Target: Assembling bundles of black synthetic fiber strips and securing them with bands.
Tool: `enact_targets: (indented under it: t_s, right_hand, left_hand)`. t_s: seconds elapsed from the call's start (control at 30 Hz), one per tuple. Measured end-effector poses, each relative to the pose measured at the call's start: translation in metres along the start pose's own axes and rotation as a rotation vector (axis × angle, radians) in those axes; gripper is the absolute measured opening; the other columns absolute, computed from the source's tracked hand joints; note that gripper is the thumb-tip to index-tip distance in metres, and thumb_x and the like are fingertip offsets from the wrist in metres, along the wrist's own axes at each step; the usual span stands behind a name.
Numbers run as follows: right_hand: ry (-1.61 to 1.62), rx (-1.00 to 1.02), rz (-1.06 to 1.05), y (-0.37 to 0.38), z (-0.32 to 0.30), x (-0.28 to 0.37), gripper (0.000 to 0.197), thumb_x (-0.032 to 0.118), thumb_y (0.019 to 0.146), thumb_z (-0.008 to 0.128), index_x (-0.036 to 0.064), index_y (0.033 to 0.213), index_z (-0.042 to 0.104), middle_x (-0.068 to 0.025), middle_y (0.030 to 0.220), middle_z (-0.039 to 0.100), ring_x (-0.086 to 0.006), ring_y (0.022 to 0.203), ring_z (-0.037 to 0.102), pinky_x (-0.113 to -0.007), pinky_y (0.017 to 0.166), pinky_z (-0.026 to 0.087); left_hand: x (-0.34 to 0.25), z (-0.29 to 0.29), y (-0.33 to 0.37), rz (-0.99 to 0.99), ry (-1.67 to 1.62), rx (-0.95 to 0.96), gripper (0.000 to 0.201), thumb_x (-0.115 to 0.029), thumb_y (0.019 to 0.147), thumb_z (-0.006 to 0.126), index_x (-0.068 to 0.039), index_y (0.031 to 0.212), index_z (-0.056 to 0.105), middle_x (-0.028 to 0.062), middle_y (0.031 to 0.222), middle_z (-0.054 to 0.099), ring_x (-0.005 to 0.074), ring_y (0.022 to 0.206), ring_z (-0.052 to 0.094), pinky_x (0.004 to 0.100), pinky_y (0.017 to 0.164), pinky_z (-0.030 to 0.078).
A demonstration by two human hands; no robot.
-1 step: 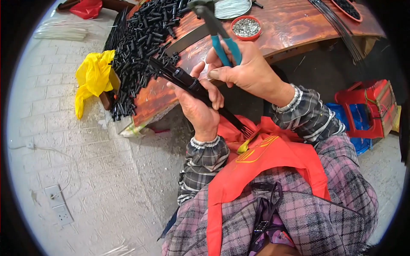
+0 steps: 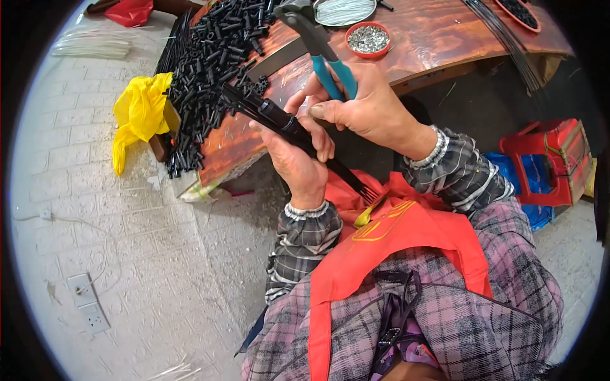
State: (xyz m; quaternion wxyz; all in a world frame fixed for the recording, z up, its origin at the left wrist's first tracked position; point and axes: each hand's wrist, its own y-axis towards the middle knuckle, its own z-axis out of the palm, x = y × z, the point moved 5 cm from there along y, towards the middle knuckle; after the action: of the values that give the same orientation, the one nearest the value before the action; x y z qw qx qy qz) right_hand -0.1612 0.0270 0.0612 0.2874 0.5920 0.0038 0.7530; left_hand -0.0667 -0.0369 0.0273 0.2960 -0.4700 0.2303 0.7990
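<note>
My left hand (image 2: 297,168) is closed around a slim bundle of thin black rods (image 2: 273,114) with a thicker ribbed collar, resembling a folded umbrella frame. The bundle slants from upper left to lower right, and its rod ends fan out over the red apron (image 2: 413,244) on my lap. Just above and to the right, my right hand (image 2: 381,105) grips pliers (image 2: 311,38) with teal handles, their dark head pointing up and away from the bundle. The fingertips of both hands are close together. Whether something small sits between the right thumb and finger is too small to tell.
A large pile of black tubular parts (image 2: 222,57) covers the table's left side. Behind the pliers stand a red bowl of small metal pieces (image 2: 368,39) and a dish of white strips (image 2: 343,11). A yellow bag (image 2: 143,111) hangs at the table's left edge. A red stool (image 2: 549,159) stands right.
The head of the pliers has tipped slightly left and down. My left hand and the rod bundle have hardly moved.
</note>
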Motion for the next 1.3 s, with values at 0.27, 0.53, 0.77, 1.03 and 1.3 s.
enact_targets:
  t_s: [0.27,0.53,0.77,1.03,1.3]
  right_hand:
    - [0.127,-0.028,0.148,-0.005,0.016,-0.015,0.007,-0.001,0.077,0.052,-0.004,0.083,0.053,-0.0037,0.061,0.054,-0.0081,0.046,0.053,-0.019,0.041,0.04]
    - [0.036,0.004,0.167,-0.003,0.016,-0.008,0.007,0.002,0.078,0.052,-0.0027,0.083,0.054,-0.0031,0.059,0.054,-0.0081,0.046,0.052,-0.018,0.041,0.038]
    - [0.047,-0.006,0.069,0.001,0.011,-0.012,0.008,0.004,0.078,0.054,-0.0022,0.082,0.055,-0.0027,0.058,0.054,-0.0082,0.045,0.051,-0.018,0.042,0.038]
    - [-0.021,0.022,0.115,-0.001,0.01,-0.007,0.018,0.004,0.078,0.054,-0.0028,0.094,0.049,-0.0089,0.081,0.06,-0.009,0.055,0.054,-0.02,0.046,0.042]
    - [-0.441,-0.021,-0.219,-0.002,0.017,0.006,0.016,-0.005,0.076,0.05,-0.0006,0.091,0.049,-0.0065,0.069,0.057,-0.0093,0.048,0.055,-0.022,0.042,0.044]
  left_hand:
    - [-0.001,-0.003,-0.005,-0.052,0.013,-0.099,0.084,-0.069,0.077,0.019,0.005,0.111,0.041,-0.0012,0.044,0.034,0.0083,0.033,0.03,0.0201,0.032,0.028]
    - [0.0,-0.003,-0.006,-0.025,0.0,-0.076,0.083,-0.068,0.077,0.019,0.005,0.107,0.045,0.0012,0.046,0.039,0.008,0.035,0.032,0.0194,0.032,0.028]
    - [0.0,0.0,-0.003,-0.062,-0.007,-0.031,0.083,-0.069,0.077,0.017,0.004,0.104,0.046,0.0032,0.049,0.042,0.0077,0.035,0.033,0.0192,0.032,0.028]
    - [0.001,0.0,-0.002,-0.028,-0.015,0.015,0.083,-0.069,0.077,0.019,0.005,0.104,0.047,0.0027,0.049,0.041,0.0076,0.034,0.033,0.0195,0.032,0.028]
    - [-0.001,0.002,-0.002,-0.016,-0.042,-0.124,0.072,-0.062,0.081,0.021,0.001,0.1,0.049,0.0003,0.045,0.037,0.0093,0.033,0.033,0.0202,0.031,0.029]
